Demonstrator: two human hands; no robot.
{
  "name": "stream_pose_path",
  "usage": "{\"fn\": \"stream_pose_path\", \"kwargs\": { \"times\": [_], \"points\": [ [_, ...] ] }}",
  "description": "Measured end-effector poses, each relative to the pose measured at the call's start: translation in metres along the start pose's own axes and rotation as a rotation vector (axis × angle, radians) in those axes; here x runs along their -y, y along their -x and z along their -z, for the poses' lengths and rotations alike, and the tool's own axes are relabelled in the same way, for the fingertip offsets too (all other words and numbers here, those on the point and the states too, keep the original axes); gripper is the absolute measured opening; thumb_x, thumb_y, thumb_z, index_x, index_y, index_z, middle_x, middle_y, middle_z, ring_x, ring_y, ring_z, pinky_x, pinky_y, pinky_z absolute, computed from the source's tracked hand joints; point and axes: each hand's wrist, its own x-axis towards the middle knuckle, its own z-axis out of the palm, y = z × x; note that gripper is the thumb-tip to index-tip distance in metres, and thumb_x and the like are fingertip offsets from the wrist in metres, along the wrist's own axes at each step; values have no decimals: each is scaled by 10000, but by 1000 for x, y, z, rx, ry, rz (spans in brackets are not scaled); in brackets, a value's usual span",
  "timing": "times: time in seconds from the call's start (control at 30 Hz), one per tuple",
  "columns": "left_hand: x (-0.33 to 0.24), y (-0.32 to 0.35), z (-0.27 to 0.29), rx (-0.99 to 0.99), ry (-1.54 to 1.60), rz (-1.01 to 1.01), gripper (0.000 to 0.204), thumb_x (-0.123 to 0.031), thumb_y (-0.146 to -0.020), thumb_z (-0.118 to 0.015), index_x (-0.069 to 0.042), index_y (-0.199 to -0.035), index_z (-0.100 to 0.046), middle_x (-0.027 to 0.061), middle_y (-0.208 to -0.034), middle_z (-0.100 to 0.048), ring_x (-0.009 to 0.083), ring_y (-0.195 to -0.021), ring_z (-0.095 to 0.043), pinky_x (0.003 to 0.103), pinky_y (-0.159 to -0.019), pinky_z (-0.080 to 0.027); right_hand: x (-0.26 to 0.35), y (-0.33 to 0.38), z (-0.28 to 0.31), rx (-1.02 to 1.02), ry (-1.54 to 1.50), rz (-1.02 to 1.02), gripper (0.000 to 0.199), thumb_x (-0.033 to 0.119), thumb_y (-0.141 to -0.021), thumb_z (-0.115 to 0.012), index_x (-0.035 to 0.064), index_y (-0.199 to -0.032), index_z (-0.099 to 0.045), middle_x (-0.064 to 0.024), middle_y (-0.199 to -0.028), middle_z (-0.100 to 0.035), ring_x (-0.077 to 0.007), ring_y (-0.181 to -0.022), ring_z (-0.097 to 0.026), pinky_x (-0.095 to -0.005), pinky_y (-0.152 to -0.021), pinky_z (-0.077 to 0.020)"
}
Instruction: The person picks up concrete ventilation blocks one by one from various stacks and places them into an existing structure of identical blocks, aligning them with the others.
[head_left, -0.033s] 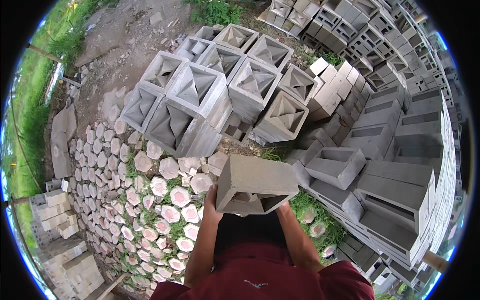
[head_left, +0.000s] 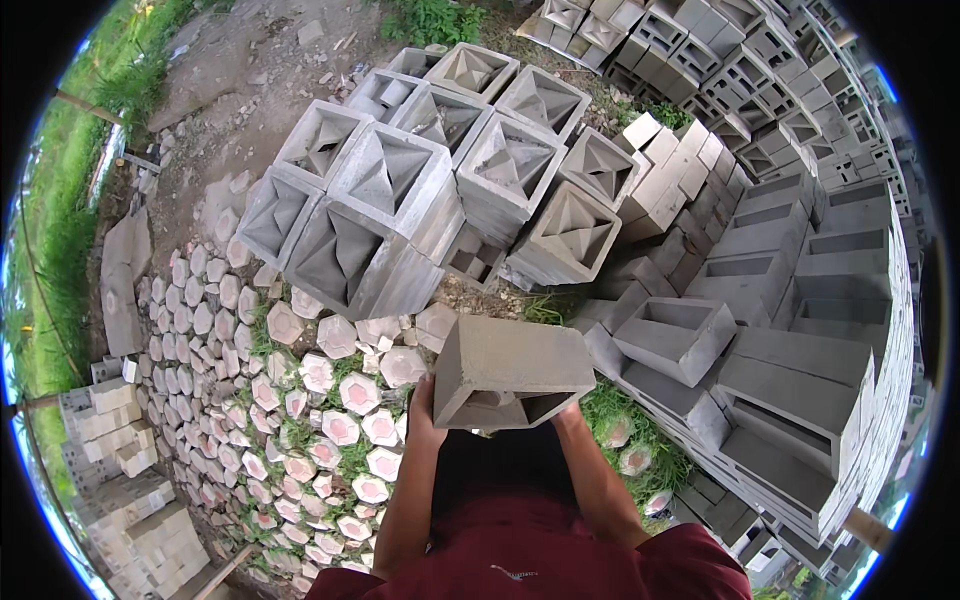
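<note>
Outdoor block yard: hexagonal pavers [head_left: 300, 420] set in grass, stacked patterned vent blocks [head_left: 400, 190] ahead, hollow grey blocks [head_left: 800, 330] to the right. Item held: one grey hollow concrete block [head_left: 512, 372], at chest height, clear of the stacks. Left hand [head_left: 425, 412] and right hand [head_left: 568, 414] each grip a lower side, fingers closed around it.

We're outdoors in a concrete block yard: stacked patterned vent blocks [head_left: 440, 180], hollow grey blocks [head_left: 790, 260], hexagonal pavers [head_left: 330, 400] over grass.
</note>
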Motion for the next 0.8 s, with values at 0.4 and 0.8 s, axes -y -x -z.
{"fn": "stream_pose_path", "kwargs": {
  "times": [0.4,0.8],
  "points": [
    [72,-276,148,-160,-16,131,337,-255,-1000,-407,-12,-1207,-511,98,-1111,-612,205,-1018,-591,344,-889,-469,-140,-188,183,-324,-146,-203,530,440,-947,-408,62,-1315,-463,-113,-1301,-528,-280,-1173,-514,-433,-990,-424],
    [86,-481,227,-359,5,224,372,-185,-995,-316,19,-1220,-532,152,-1132,-619,245,-1012,-605,363,-910,-478,-255,-363,285,-588,-64,-180,481,388,-952,-359,55,-1259,-520,-112,-1236,-575,-277,-1134,-544,-394,-988,-423]
  ]
}}
